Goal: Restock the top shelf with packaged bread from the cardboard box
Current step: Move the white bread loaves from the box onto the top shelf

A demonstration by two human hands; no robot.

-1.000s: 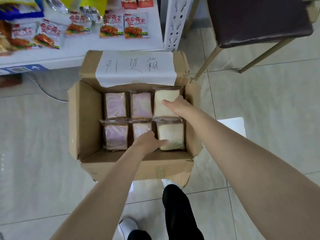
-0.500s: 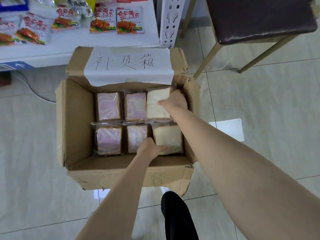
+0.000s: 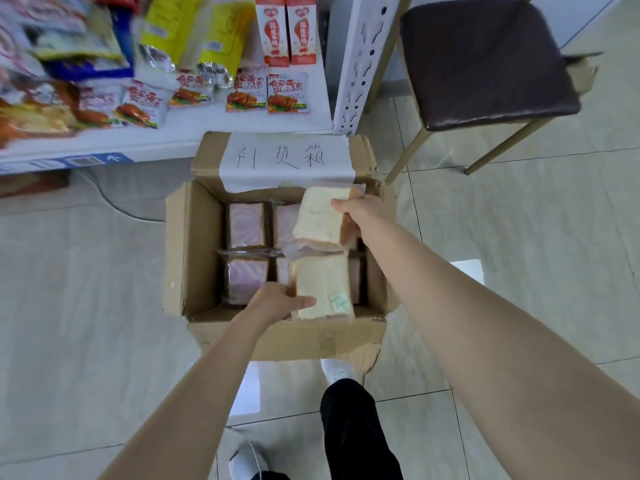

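Observation:
An open cardboard box (image 3: 188, 244) stands on the floor with a handwritten paper label on its far flap. Inside lie several wrapped packs of pink-swirled bread (image 3: 245, 225). My right hand (image 3: 360, 209) grips a pale white bread pack (image 3: 320, 220), lifted and tilted above the box's far right corner. My left hand (image 3: 277, 301) grips a second white bread pack (image 3: 322, 289) by its left edge, raised over the near right part of the box.
A white shelf (image 3: 173, 140) just beyond the box holds snack packets and two red-and-white cartons (image 3: 289, 29). A perforated white shelf post (image 3: 360, 64) rises beside it. A dark-cushioned chair (image 3: 485, 60) stands at the right. My feet are below the box.
Both hands have closed on the white bread packs and lifted them up out of the box. The view has tilted upward, showing more of the shelf.

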